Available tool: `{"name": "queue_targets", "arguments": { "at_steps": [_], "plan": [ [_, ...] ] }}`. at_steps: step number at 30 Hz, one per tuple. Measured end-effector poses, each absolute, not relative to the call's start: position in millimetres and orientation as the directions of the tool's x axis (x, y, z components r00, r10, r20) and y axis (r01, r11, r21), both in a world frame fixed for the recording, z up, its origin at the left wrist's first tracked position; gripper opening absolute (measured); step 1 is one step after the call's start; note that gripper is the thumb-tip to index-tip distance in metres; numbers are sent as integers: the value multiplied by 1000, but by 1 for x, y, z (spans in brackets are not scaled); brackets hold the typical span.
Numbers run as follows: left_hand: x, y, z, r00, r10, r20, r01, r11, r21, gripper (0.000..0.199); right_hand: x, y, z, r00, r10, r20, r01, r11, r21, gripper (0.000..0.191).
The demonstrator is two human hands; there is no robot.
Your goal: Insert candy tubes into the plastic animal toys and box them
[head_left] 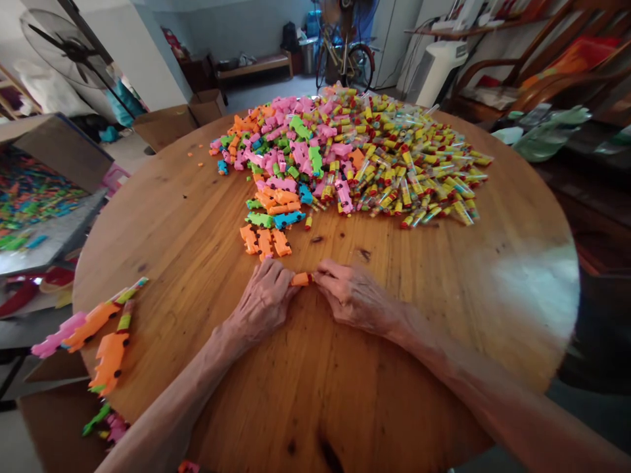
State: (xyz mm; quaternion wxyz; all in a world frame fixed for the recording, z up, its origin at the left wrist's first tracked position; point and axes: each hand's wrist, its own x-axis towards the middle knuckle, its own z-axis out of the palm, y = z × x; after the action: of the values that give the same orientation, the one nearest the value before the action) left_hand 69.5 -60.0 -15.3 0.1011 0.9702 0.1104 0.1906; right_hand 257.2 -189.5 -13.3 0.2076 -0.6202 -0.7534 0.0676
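In front of me on the table, my left hand [269, 289] and my right hand [345, 292] are nearly together, fingers closed. Between them shows the end of an orange toy car [300, 280], which my left fingers grip and mostly hide. A red and yellow bit of a small plastic tube [312, 279] shows at my right fingertips; the rest is hidden in that hand. Just beyond my left hand lie several orange toy cars [265, 242]. At the left edge, toy cars [109, 361] have yellow-labelled tubes stuck into their ends.
A heap of pink, green and orange toy cars [276, 151] and a pile of yellow-labelled tubes [409, 161] cover the far side of the round wooden table [444, 289]. A box of colourful pieces [39, 190] stands left; a cardboard box [54, 420] sits below the left edge.
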Motion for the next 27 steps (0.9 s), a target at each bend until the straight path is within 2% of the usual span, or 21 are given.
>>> {"name": "queue_targets", "arguments": {
  "at_steps": [8, 15, 18, 20, 22, 24, 25, 27],
  "plan": [
    [68, -58, -19, 905, 239, 353, 166, -960, 225, 11, 257, -190, -12, -166, 971, 171, 897, 221, -383, 19],
    [67, -57, -21, 904, 247, 348, 154, -949, 274, 12, 248, -190, -13, -227, 961, 155, 927, 262, -268, 23],
    [68, -55, -22, 904, 236, 357, 139, -951, 277, 15, 246, -189, -11, -225, 964, 143, 930, 256, -265, 24],
    [68, -53, -23, 907, 211, 363, 134, -965, 228, 16, 245, -191, -10, -189, 966, 177, 921, 237, -311, 25],
    [67, -53, -22, 923, 157, 350, 116, -984, 135, 17, 244, -196, -15, -124, 954, 271, 902, 222, -370, 28],
    [66, -54, -15, 955, 88, 284, 84, -996, 29, 15, 243, -200, -27, -52, 919, 390, 888, 222, -403, 35],
    [65, -54, -11, 976, 76, 206, 80, -997, -11, 10, 244, -199, -36, -52, 905, 423, 887, 236, -397, 39],
    [63, -53, -1, 989, 81, 125, 91, -993, -78, 7, 246, -193, -54, 53, 888, 456, 892, 163, -421, 38]
  ]
}}
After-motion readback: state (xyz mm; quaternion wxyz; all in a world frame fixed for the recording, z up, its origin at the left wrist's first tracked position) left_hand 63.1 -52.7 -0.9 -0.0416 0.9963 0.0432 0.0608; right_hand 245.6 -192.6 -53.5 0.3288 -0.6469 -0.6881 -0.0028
